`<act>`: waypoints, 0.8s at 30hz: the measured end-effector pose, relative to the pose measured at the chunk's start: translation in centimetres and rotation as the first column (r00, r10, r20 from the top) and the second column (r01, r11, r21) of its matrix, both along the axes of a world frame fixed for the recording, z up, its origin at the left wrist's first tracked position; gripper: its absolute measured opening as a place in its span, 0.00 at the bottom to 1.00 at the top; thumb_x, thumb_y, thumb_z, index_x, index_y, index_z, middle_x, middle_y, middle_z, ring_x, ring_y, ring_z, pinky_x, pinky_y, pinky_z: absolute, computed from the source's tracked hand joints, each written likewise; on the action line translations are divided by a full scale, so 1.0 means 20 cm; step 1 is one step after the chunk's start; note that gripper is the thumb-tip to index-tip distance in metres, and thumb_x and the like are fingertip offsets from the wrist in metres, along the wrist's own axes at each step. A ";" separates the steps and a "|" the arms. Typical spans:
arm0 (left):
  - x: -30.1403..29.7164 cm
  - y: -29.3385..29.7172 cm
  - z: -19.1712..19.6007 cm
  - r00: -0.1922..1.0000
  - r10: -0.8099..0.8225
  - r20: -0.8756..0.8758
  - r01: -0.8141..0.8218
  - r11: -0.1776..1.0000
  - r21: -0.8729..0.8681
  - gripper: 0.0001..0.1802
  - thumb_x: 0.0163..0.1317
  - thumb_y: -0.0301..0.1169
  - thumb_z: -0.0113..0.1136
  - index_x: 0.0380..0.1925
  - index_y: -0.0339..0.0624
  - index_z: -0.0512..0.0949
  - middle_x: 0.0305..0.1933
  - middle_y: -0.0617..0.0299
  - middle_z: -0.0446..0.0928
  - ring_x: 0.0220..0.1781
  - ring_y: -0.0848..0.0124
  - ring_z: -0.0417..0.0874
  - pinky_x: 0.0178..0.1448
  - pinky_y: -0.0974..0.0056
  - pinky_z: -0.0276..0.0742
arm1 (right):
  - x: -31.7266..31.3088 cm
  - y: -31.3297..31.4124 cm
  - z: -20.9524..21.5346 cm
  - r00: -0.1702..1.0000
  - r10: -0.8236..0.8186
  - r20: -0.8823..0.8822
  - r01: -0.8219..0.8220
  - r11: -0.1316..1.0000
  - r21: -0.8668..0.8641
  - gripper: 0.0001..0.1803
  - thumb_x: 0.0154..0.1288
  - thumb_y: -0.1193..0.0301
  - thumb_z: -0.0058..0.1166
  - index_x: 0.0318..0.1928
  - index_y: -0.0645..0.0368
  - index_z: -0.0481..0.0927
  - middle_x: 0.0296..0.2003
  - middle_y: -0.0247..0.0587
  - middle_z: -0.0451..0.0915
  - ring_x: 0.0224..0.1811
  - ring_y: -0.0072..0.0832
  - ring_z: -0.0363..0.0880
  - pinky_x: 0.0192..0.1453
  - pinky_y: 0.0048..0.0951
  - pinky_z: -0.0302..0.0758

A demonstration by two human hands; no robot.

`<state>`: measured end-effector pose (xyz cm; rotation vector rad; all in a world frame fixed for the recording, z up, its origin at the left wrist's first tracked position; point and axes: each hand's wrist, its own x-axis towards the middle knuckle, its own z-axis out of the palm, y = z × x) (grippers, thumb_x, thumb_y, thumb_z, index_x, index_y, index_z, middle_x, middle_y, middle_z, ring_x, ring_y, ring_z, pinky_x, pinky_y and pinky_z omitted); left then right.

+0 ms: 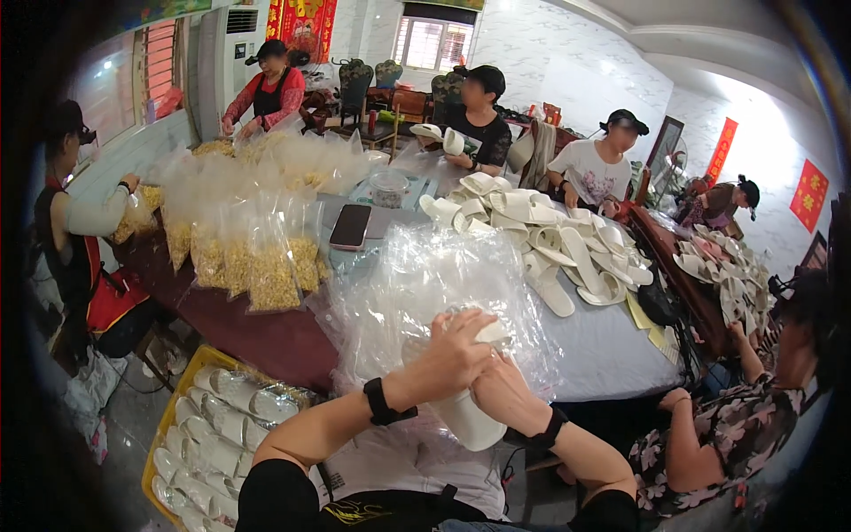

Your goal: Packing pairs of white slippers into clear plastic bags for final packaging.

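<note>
The left hand (450,356) and right hand (510,392) have their fingers curled tightly around a white slide sandal (472,423), its rounded end jutting below them.

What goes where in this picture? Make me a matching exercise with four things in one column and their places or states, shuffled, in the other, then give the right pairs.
Things:
1. Smartphone
2. Yellow crate
3. Heap of loose white slippers
4. Pile of clear plastic bags

Places or states:
A. On the right part of the table
B. At the left hand and right hand, which hold a white slipper
C. Lying flat, screen dark
D. At lower left, holding rows of slippers

Pairs: 1-C, 2-D, 3-A, 4-B
</note>
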<state>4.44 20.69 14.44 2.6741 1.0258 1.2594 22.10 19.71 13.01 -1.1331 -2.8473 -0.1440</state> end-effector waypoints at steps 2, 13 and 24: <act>0.03 0.01 -0.02 0.996 -0.074 0.045 0.074 0.997 -0.006 0.08 0.64 0.33 0.63 0.36 0.40 0.84 0.70 0.53 0.72 0.74 0.52 0.67 0.70 0.38 0.55 | 0.01 0.09 -0.12 0.938 0.002 -0.347 0.016 0.999 0.048 0.16 0.59 0.72 0.55 0.48 0.64 0.82 0.57 0.54 0.76 0.59 0.49 0.76 0.66 0.46 0.69; 0.03 -0.07 -0.05 0.921 -0.334 -0.199 0.340 0.940 -0.003 0.20 0.64 0.45 0.65 0.42 0.38 0.80 0.75 0.49 0.67 0.81 0.49 0.59 0.71 0.26 0.47 | 0.04 0.13 -0.29 0.978 0.018 -0.210 0.030 0.974 0.224 0.36 0.69 0.58 0.59 0.71 0.60 0.64 0.74 0.51 0.60 0.74 0.53 0.58 0.78 0.49 0.53; -0.25 -0.19 -0.22 0.977 0.111 0.180 -0.054 0.953 -0.297 0.48 0.54 0.33 0.77 0.74 0.54 0.62 0.81 0.34 0.37 0.80 0.36 0.48 0.78 0.38 0.53 | -0.12 0.27 -0.15 0.840 -0.418 -0.347 0.426 0.903 -0.055 0.16 0.73 0.61 0.50 0.46 0.61 0.82 0.68 0.60 0.68 0.72 0.59 0.65 0.64 0.73 0.64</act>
